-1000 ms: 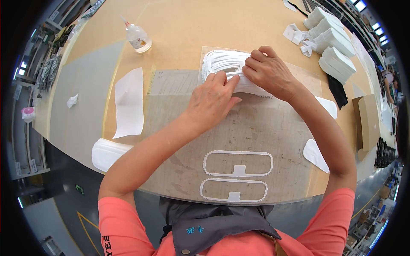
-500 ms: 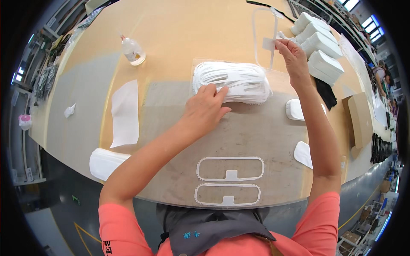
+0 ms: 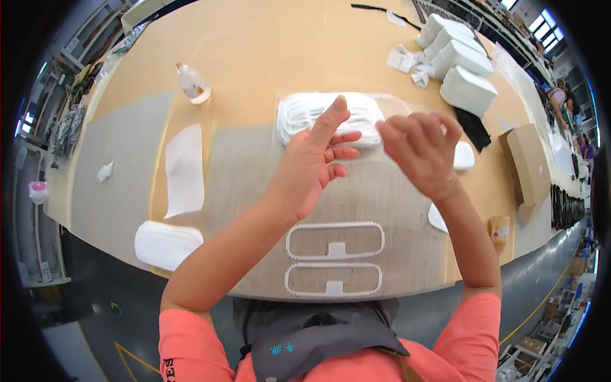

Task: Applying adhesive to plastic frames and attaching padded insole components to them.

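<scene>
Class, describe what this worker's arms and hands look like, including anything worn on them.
Both the left hand and the right hand are ungloved, with no watch or bracelet visible. The forearms are bare, below short coral-pink sleeves. The left sleeve carries dark lettering; none shows on the right one.

A see-through bottle [image 3: 193, 85] with a red tip stands on the left side of the big table [image 3: 267, 51], and a small crumpled white scrap [image 3: 105, 171] lies nearer the left edge. On the right, a black strip [image 3: 473, 130] lies near a brown cardboard box [image 3: 528, 169], and a little yellow jar [image 3: 499, 229] sits close to the table's edge
</scene>
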A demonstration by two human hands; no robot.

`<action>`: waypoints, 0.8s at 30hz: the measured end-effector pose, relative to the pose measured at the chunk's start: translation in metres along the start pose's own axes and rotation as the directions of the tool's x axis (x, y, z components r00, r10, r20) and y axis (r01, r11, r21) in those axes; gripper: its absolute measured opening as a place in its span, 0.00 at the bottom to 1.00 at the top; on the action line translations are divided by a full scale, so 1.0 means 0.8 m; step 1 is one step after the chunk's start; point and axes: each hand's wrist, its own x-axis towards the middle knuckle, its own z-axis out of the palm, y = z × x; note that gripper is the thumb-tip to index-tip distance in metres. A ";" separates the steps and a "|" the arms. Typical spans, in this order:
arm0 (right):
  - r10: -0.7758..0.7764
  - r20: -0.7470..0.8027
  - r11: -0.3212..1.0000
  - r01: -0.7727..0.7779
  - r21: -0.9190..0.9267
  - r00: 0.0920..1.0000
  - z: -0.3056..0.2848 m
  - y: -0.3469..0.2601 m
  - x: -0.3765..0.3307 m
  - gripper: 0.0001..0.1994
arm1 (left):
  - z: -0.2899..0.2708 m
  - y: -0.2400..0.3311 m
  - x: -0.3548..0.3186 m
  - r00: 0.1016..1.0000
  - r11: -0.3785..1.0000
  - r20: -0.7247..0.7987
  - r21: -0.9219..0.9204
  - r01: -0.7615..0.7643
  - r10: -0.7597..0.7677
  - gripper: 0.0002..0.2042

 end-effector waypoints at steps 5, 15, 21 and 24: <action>0.248 0.130 0.895 -0.279 0.349 0.960 -0.024 -0.070 -0.070 0.17 | -0.041 -0.039 -0.022 0.994 0.949 0.100 0.309 -0.064 0.034 0.19; 0.247 0.787 -0.407 -0.676 0.614 0.566 -0.007 -0.083 -0.080 0.28 | 0.007 0.000 -0.091 0.942 0.679 0.332 0.678 -0.281 0.059 0.19; -0.164 0.786 -0.821 -0.525 0.226 0.596 -0.001 -0.111 -0.100 0.27 | 0.013 0.020 -0.117 0.947 0.730 0.281 0.613 -0.301 0.154 0.20; -0.135 0.899 -0.810 -0.569 0.143 0.417 -0.042 -0.119 -0.110 0.21 | -0.024 0.021 -0.130 0.967 0.818 0.215 0.526 -0.233 0.137 0.20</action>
